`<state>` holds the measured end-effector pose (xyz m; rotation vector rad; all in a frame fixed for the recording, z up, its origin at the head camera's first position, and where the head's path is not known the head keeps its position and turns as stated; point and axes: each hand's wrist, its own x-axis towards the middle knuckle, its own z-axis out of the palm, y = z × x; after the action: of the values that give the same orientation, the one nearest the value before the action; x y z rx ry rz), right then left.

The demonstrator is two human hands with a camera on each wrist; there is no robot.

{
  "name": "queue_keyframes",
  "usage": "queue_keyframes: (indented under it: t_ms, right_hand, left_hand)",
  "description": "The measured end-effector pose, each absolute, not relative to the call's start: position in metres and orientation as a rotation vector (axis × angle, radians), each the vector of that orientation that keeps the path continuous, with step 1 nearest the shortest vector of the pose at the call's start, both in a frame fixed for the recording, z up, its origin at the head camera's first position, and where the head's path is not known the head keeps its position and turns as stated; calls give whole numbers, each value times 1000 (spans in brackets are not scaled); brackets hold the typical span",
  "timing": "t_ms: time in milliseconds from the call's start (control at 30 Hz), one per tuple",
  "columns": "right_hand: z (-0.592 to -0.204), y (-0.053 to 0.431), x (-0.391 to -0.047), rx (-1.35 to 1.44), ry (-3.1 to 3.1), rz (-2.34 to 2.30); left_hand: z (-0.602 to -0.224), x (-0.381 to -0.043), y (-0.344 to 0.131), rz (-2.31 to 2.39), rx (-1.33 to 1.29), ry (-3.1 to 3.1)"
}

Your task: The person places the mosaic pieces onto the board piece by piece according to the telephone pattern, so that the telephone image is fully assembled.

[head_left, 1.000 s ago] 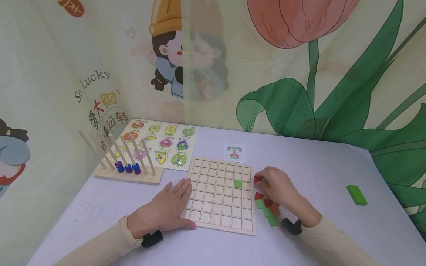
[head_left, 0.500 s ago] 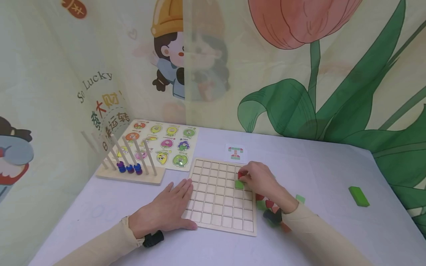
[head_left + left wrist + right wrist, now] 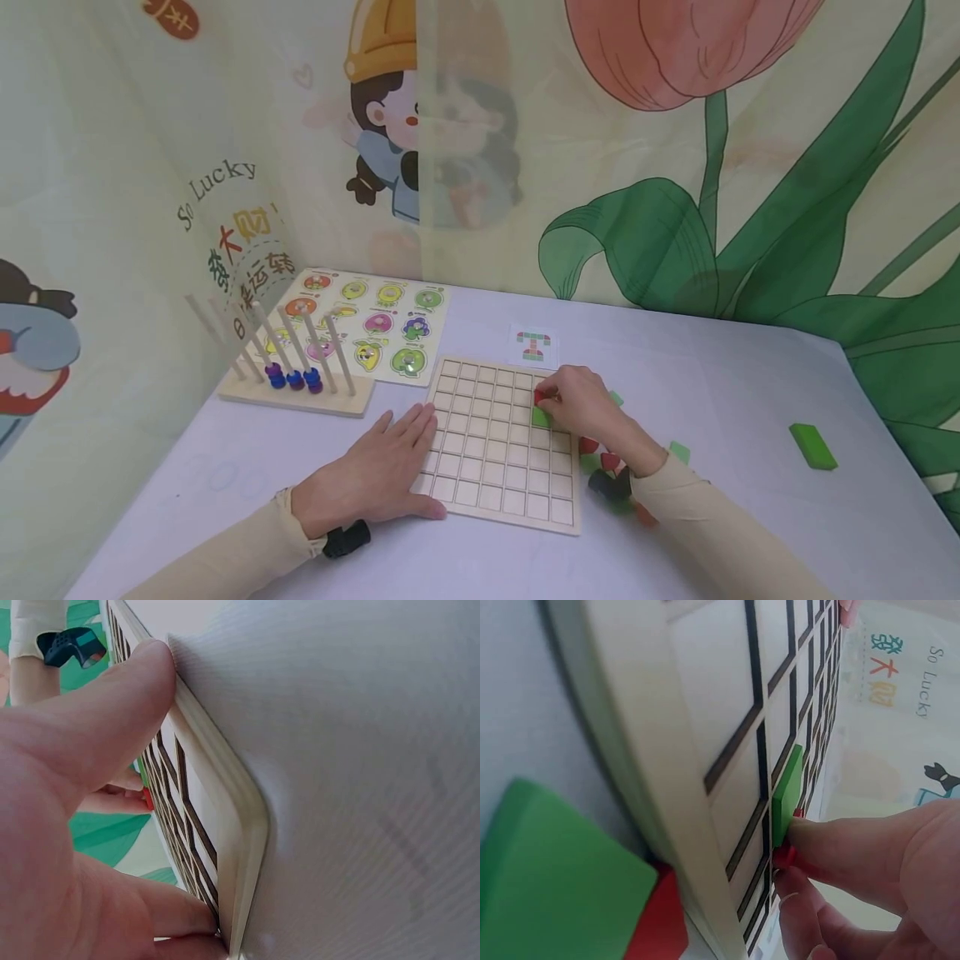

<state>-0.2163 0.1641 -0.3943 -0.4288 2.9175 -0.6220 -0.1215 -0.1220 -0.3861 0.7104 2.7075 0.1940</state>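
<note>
Right hand [image 3: 585, 406]: fingers pinch red tile [image 3: 784, 856] at board [image 3: 495, 450], just beside green tile [image 3: 787, 796]. Left hand [image 3: 375, 472]: fingers extended, at board's left edge. Step looks like seating red tile; next calls for squaring it, then release.

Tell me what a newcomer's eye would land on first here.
Probably the big tulip on the backdrop, upper right in the head view. Next, the grid board, lower middle: left hand at its left edge, right hand pinching a red piece beside a green piece.
</note>
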Motion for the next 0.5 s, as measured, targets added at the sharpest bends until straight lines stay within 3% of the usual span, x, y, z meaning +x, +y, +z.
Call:
queue_keyframes:
  t_ms: [500]
  right_hand:
    - [-397, 162, -215, -386, 2906, -651]
  left_hand:
    - [-389, -122, -121, 181, 699, 2714]
